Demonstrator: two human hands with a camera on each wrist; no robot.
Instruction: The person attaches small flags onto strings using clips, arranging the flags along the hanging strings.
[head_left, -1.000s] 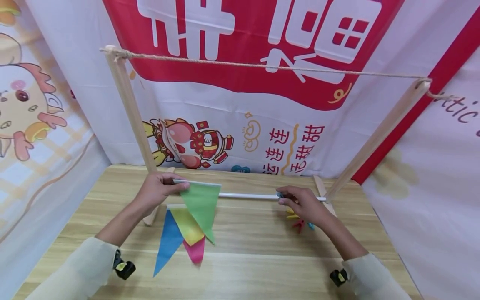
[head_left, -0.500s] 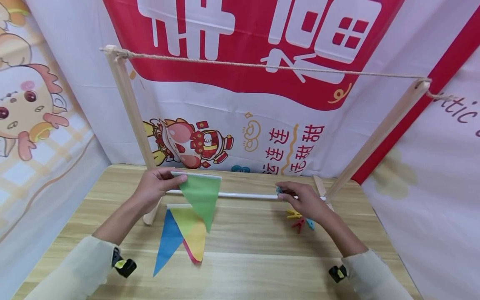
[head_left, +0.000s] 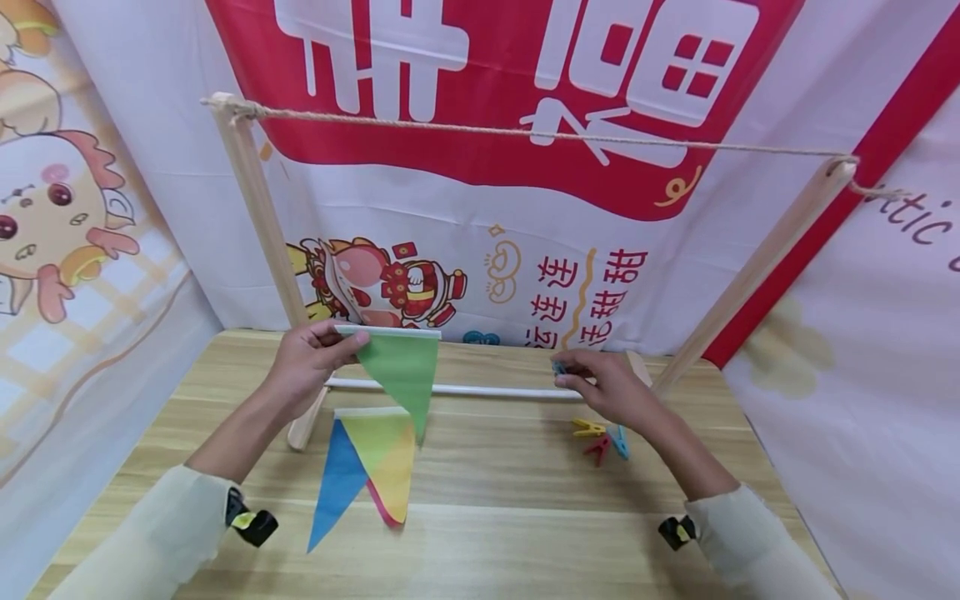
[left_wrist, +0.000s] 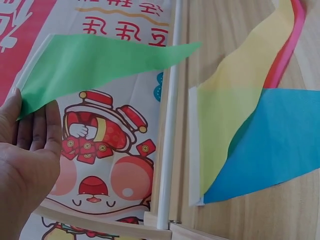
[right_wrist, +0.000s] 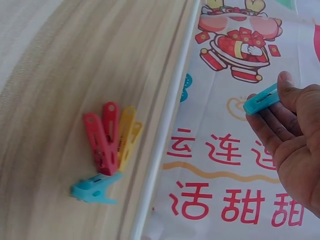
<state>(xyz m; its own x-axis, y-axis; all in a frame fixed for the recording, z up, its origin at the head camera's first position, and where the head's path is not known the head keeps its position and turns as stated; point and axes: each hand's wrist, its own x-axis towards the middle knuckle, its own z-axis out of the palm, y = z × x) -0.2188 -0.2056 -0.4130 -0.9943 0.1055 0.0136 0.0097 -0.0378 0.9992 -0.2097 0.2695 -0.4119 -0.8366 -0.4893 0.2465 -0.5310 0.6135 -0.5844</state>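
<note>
My left hand [head_left: 303, 367] pinches the white-edged top corner of a green pennant [head_left: 401, 362], which hangs down between thumb and fingers. In the left wrist view the green pennant [left_wrist: 100, 62] stands out to the side of the fingers. My right hand [head_left: 611, 387] holds a light-blue clothespin [right_wrist: 262, 100] between thumb and fingers, above the white rod. Under the green pennant, on the table, lie a yellow pennant [head_left: 386, 442] and a blue pennant [head_left: 335, 492], with a strip of a pink pennant [head_left: 383, 506] showing; the rest of it is hidden.
A twine line [head_left: 480, 129] runs between a left wooden post [head_left: 258, 208] and a right wooden post [head_left: 757, 267]. Low between them lies a white rod [head_left: 495, 390]. Yellow [head_left: 589, 427], red [head_left: 597, 450] and blue clothespins [head_left: 619, 442] lie on the table [head_left: 525, 533]. A printed cloth hangs behind.
The left hand has risen with the green pennant, uncovering more of the yellow one. The right hand has lifted slightly with its clothespin, and the clothespins on the table show more fully.
</note>
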